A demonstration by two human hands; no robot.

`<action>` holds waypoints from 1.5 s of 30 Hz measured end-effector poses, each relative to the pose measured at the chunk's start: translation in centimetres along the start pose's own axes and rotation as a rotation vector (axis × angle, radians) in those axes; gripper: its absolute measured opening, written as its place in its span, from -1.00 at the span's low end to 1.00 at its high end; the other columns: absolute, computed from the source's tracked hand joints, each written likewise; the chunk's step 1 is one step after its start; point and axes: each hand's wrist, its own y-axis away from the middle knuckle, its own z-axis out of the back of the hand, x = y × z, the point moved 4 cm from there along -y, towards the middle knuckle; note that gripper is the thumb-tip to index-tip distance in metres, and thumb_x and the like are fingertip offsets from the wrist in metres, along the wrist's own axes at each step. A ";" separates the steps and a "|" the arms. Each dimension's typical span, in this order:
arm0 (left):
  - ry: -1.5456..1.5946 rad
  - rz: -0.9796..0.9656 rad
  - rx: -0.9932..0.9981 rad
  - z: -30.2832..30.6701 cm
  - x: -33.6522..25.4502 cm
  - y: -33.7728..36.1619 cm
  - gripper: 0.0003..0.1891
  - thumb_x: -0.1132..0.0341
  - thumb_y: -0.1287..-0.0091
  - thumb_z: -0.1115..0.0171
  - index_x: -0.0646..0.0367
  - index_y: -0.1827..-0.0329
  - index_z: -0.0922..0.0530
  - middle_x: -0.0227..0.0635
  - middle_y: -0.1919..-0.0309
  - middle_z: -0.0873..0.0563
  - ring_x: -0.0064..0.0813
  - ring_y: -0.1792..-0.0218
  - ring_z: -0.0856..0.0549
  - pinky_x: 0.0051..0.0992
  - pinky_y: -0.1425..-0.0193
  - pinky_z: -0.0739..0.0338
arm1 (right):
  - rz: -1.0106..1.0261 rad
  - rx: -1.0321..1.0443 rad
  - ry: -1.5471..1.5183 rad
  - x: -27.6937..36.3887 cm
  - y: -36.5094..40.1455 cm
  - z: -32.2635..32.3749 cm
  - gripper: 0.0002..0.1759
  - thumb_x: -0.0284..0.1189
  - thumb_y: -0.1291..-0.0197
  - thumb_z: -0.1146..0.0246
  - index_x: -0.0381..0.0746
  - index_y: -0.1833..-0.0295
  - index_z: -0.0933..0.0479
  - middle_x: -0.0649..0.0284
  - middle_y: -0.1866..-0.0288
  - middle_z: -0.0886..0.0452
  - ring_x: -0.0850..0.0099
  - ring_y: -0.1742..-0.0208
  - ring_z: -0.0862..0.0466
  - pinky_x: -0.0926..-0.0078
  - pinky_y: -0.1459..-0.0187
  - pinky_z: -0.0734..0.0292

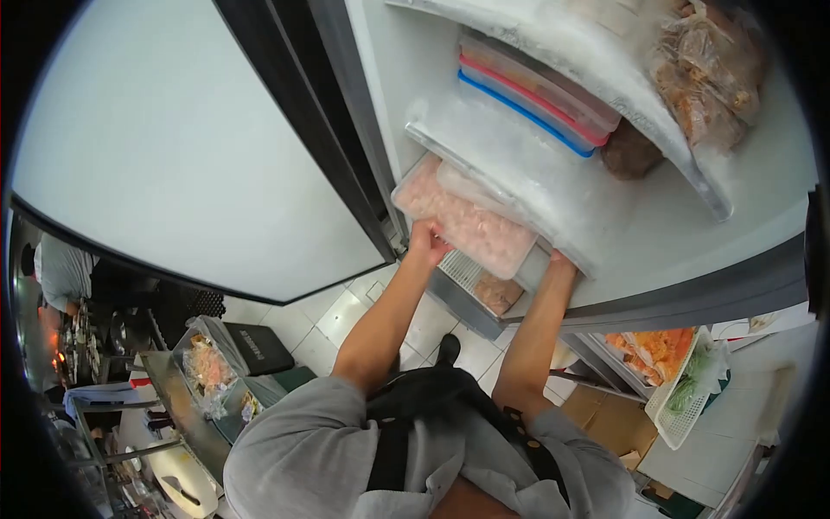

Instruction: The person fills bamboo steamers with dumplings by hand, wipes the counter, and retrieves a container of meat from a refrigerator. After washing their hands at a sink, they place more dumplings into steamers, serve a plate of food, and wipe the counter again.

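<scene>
A clear plastic tray of pale pink pieces (475, 229) sits tilted at the front of a low freezer shelf, partly under the frosted shelf above. My left hand (430, 240) grips its near edge, with the fingers partly hidden. My right hand (560, 258) reaches in beside the tray's right end, under the frosted shelf (536, 203); its fingers are hidden. Below the tray, a bag of pinkish food (498, 294) lies by a white basket (460, 269).
The open freezer door (199, 147) stands at the left. Stacked lidded containers (540, 95) and bagged food (705, 78) occupy upper shelves. A white basket with greens (679, 394) is at lower right. A bin with waste (207, 368) and another person (65, 268) are at left.
</scene>
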 end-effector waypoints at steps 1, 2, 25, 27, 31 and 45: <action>0.031 -0.035 0.021 0.7 -0.1 2.3 -0.45 0.48 0.28 -0.04 0.26 0.05 -0.44 -0.13 0.10 -0.54 -0.07 -0.02 -0.54 0.05 -0.10 -0.43 | 0.027 -0.006 0.040 -0.1 0.0 -0.2 -0.60 -0.21 -0.32 0.00 -0.20 -0.16 -0.40 0.16 -0.07 -0.53 0.22 -0.02 -0.54 0.30 0.02 -0.48; 0.064 -0.071 0.042 1.8 -0.3 4.4 -0.57 0.50 0.27 -0.01 0.29 0.20 -0.47 -0.17 0.20 -0.58 -0.14 0.05 -0.58 0.04 -0.09 -0.45 | 0.053 -0.011 0.082 -0.2 0.2 -0.3 -0.59 -0.21 -0.32 0.00 -0.20 -0.17 -0.40 0.16 -0.07 -0.53 0.21 -0.03 -0.53 0.29 0.01 -0.48; 0.260 -0.662 -0.470 43.0 -6.0 39.8 -0.17 0.62 0.33 0.08 0.25 -0.27 -0.27 -0.17 -0.06 -0.54 -0.17 -0.08 -0.55 -0.34 -0.08 -0.54 | 0.271 0.079 1.233 10.0 9.0 -8.3 -0.55 -0.16 -0.27 -0.03 -0.37 0.08 -0.48 0.02 0.22 -0.54 0.13 0.09 -0.58 0.28 0.06 -0.47; 0.349 -0.798 -0.582 42.1 -6.9 42.9 -0.18 0.62 0.33 0.08 0.27 -0.25 -0.28 -0.17 -0.05 -0.54 -0.19 -0.06 -0.56 -0.36 -0.06 -0.55 | 0.389 0.402 0.744 15.9 22.2 -15.3 -0.59 -0.22 -0.26 -0.10 -0.44 0.23 -0.50 -0.01 0.48 -0.58 0.17 0.27 -0.65 0.35 0.23 -0.56; 0.458 -0.970 -0.714 40.8 -6.7 46.9 -0.22 0.63 0.32 0.06 0.30 -0.20 -0.32 -0.23 0.05 -0.60 -0.35 0.13 -0.62 -0.48 0.15 -0.57 | 0.761 1.519 -0.216 29.2 56.5 -29.9 -0.79 -0.37 -0.06 -0.24 -0.28 0.23 -0.59 0.18 0.38 -0.63 0.24 0.35 -0.62 0.26 0.27 -0.53; 1.123 -1.880 -1.300 37.1 16.7 62.7 -0.31 0.66 0.36 0.10 0.27 -0.06 -0.38 -0.21 0.22 -0.58 -0.33 0.27 -0.60 -0.39 0.25 -0.57 | 2.266 0.944 1.430 48.5 75.2 -51.6 -0.16 0.15 0.13 -0.30 0.08 -0.32 -0.37 0.28 -0.39 -0.31 0.27 -0.44 -0.22 -0.02 -0.34 -0.10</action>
